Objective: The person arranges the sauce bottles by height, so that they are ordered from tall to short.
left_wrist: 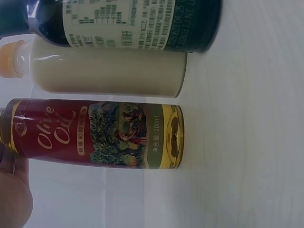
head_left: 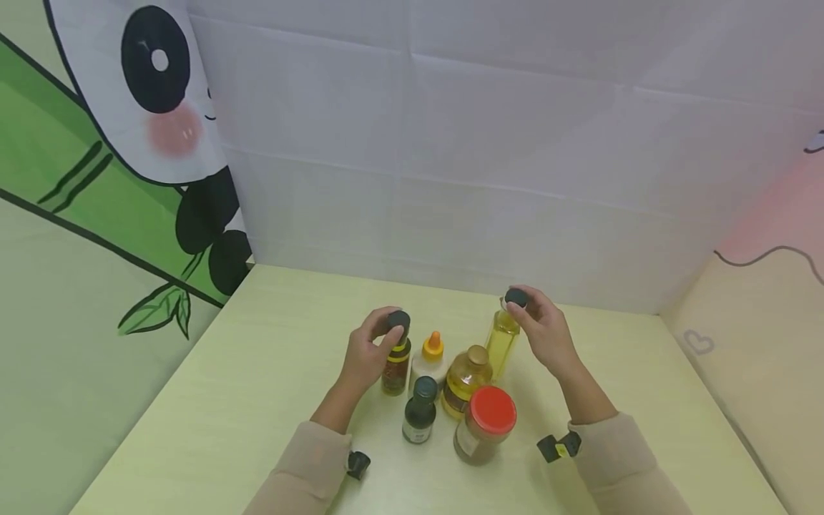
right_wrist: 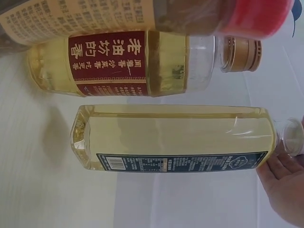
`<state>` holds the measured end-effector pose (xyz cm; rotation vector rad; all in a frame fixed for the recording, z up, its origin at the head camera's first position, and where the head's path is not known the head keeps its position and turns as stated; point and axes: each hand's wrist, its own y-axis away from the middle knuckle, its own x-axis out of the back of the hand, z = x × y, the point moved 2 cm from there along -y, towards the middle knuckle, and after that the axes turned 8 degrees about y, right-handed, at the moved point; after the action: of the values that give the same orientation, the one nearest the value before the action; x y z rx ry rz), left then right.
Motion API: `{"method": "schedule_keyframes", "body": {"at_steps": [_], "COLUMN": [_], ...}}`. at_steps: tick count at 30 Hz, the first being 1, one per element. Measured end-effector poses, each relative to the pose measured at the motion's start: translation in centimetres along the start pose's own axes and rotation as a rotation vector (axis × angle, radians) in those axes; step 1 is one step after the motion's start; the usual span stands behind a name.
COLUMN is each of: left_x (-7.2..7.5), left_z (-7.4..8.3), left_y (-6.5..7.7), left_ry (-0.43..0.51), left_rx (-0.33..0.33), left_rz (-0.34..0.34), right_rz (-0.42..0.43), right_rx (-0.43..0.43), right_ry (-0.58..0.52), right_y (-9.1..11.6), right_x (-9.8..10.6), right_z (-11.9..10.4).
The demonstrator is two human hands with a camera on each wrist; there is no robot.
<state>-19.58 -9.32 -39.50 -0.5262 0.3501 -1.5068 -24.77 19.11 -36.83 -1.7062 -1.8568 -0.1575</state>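
My left hand (head_left: 367, 352) grips the dark cap and neck of an olive oil bottle (left_wrist: 85, 133), which has a red label with a painted scene. With its thumb and fingers, my right hand (head_left: 546, 332) holds the dark-capped top of a tall clear bottle of pale yellow oil (right_wrist: 175, 135). That bottle leans slightly in the head view. Whether either base touches the table cannot be told. Beside the olive oil stands a cream-coloured squeeze bottle (head_left: 427, 368) with an orange tip. A round gold-capped oil bottle (head_left: 465, 379) stands just left of the tall one.
Nearer to me on the pale table (head_left: 257, 372) stand a small dark green bottle (head_left: 420, 415) and a red-lidded jar (head_left: 492, 411). A white cloth wall (head_left: 450, 179) rises behind the table. Printed side panels (head_left: 84, 286) border it.
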Motion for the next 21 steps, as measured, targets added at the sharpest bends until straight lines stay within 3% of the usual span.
{"method": "schedule_keyframes", "body": {"at_steps": [21], "left_x": [-0.6], "left_z": [-0.2], "left_y": [-0.5], "left_ry": [-0.017], "left_rx": [-0.007], "left_rz": [0.024], "right_rz": [-0.073], "right_rx": [0.024], "right_ry": [0.003], "right_y": [-2.7], "right_x": [0.0], "right_z": [-0.9]}}
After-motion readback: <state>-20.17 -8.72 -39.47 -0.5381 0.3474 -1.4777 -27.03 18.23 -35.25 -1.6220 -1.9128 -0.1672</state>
